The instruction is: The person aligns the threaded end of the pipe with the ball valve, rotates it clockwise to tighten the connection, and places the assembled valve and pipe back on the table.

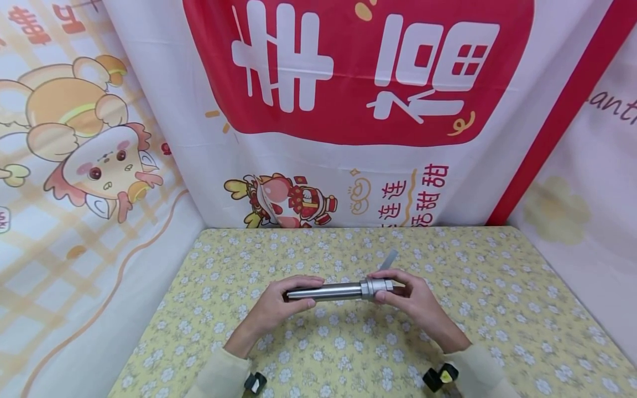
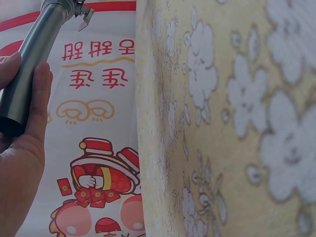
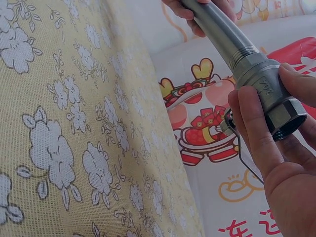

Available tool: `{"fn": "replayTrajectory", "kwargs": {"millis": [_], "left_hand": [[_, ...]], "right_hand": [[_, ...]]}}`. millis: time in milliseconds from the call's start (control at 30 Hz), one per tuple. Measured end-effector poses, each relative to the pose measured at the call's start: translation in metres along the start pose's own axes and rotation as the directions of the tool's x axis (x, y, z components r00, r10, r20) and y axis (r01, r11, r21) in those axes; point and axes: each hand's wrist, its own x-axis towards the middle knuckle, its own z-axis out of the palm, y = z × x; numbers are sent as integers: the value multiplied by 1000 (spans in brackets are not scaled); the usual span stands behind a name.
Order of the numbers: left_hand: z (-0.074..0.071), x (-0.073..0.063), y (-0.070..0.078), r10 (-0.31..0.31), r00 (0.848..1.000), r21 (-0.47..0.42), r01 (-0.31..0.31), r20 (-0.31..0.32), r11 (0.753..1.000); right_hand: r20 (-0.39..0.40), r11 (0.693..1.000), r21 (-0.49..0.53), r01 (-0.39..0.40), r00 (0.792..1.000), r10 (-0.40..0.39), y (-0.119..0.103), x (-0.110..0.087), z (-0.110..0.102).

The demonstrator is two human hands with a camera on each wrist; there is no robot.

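Note:
A steel pipe (image 1: 333, 292) runs roughly level between both hands, joined to a ball valve (image 1: 376, 287) on its right end. My left hand (image 1: 276, 301) grips the pipe's left end, thumb and fingers on opposite sides. The other hand, my right (image 1: 419, 298), holds the valve body around its hex end. Threads show on the pipe (image 3: 222, 32) where it enters the valve (image 3: 261, 81) in the right wrist view. The valve's flat lever (image 1: 389, 260) sticks out toward the back. From the left wrist view, the pipe's dark near end lies in the left palm.
Under the hands is a table with a yellow floral cloth (image 1: 224, 342). A printed white and red curtain (image 1: 318, 160) hangs along its back edge. Printed cloths also stand on the left (image 1: 99, 249) and right (image 1: 572, 249). Dark straps sit at both cuffs.

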Motion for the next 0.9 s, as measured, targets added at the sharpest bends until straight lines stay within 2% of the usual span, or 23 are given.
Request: {"fn": "replayTrajectory", "kwargs": {"millis": [167,367,700,900], "left_hand": [[0,0,1,1,1000,6,-1,7,1000],[-3,-5,1,-51,999,2,51,-18,999],[-2,-1,1,-109,994,11,109,-33,994],[0,0,2,-145,989,-52,143,-30,988]], "right_hand": [[-7,1000,14,1,1000,-1,0,0,1],[10,1000,22,-9,1000,8,1,3,7],[-6,1000,13,6,1000,-6,0,0,5],[-7,1000,7,10,1000,-10,0,0,4]]}}
